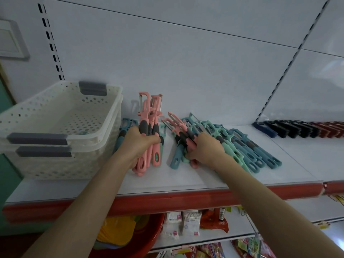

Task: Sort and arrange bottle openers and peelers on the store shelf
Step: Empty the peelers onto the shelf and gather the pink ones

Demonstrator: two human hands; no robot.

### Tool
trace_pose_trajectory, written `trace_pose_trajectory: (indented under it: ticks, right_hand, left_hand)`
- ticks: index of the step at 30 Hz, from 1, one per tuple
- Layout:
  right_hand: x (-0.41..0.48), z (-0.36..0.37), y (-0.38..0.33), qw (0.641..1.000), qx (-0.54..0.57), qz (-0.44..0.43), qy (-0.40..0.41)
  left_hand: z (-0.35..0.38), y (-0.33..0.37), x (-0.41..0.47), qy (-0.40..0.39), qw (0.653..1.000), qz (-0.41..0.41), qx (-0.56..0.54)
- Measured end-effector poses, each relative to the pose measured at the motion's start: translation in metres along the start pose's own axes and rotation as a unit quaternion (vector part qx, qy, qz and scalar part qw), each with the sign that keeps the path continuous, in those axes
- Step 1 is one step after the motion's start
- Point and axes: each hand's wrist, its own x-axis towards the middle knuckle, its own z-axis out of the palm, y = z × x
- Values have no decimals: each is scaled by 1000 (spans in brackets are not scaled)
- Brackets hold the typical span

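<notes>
Both bare forearms reach up and forward over the red front strip (167, 199) of the white store shelf (204, 175), one from the lower left, one from the lower right. The left hand (141, 146) is clenched round a bundle of pink plastic peelers with dark grey grips (149, 125) — it holds them nearly upright, blades on top, looped handle ends down toward the shelf. The right hand (206, 151) lies palm down, its fingers curled into a mixed heap of pink, blue and mint peelers (183, 138) on the shelf, just right of the bundle. From that heap a fanned row of mint and blue peelers (260, 153) runs rightward. Left of the bundle stand two stacked white perforated plastic baskets (55, 127), with a few blue peelers (123, 130) between them and the left hand. Farther back on the right — a row of dark blue, black and red bottle openers (297, 128) along the white back panel (186, 62).
</notes>
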Motion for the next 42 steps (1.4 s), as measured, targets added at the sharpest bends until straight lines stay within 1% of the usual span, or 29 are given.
trace_pose_trajectory:
  ticks: [3, 6, 9, 11, 13, 15, 17, 18, 24, 28, 29, 31, 34, 35, 37, 39, 41, 42]
  right_hand:
    - [-3, 5, -2, 999, 33, -9, -4]
    - [-5, 7, 3, 987, 158, 10, 1]
    - [-9, 11, 10, 948, 317, 34, -24]
    - [-14, 11, 12, 908, 414, 47, -37]
    - [-20, 4, 10, 873, 481, 55, -49]
    - [-25, -5, 8, 866, 496, 57, -36]
    - [-26, -16, 7, 866, 498, 38, -7]
    - [-26, -21, 7, 860, 509, 29, 1]
    - [-21, -36, 8, 803, 594, 32, -15]
    - [-23, -46, 13, 736, 676, 30, 9]
    - [-24, -51, 15, 733, 679, 30, 17]
    - [-25, -56, 16, 743, 668, 19, 28]
    - [-31, -51, 17, 760, 650, 8, 5]
    - [-34, -46, 16, 768, 640, 7, -7]
    - [-40, -37, 16, 799, 600, 6, -20]
    - [-44, -30, 18, 820, 572, 4, -19]
    - [-48, -28, 21, 827, 562, -2, -14]
    - [-49, -28, 24, 825, 565, -2, -10]
  left_hand:
    - [1, -1, 0, -3, 1000, 3, -6]
    - [2, -2, -2, -9, 1000, 6, -6]
    - [2, -3, -4, -14, 1000, 16, 0]
    - [2, -2, -7, -21, 999, 23, -2]
    - [2, -2, -9, -27, 999, 25, 0]
    - [3, -2, -9, -30, 999, 25, -1]
    - [4, -3, -10, -34, 999, 25, -4]
    - [4, -3, -10, -37, 999, 23, -6]
    - [3, -1, -10, -50, 998, 16, -47]
    - [3, 4, -8, -48, 997, 25, -55]
    - [4, 4, -7, -47, 997, 28, -57]
    - [7, 5, -6, -45, 996, 30, -69]
    - [20, 8, -8, -66, 992, 19, -107]
    - [26, 10, -9, -77, 989, 16, -123]
    - [37, 14, -11, -93, 985, 18, -143]
    - [48, 18, -11, -97, 983, 21, -156]
    - [57, 18, -11, -97, 982, 28, -161]
    - [62, 19, -11, -100, 981, 32, -162]
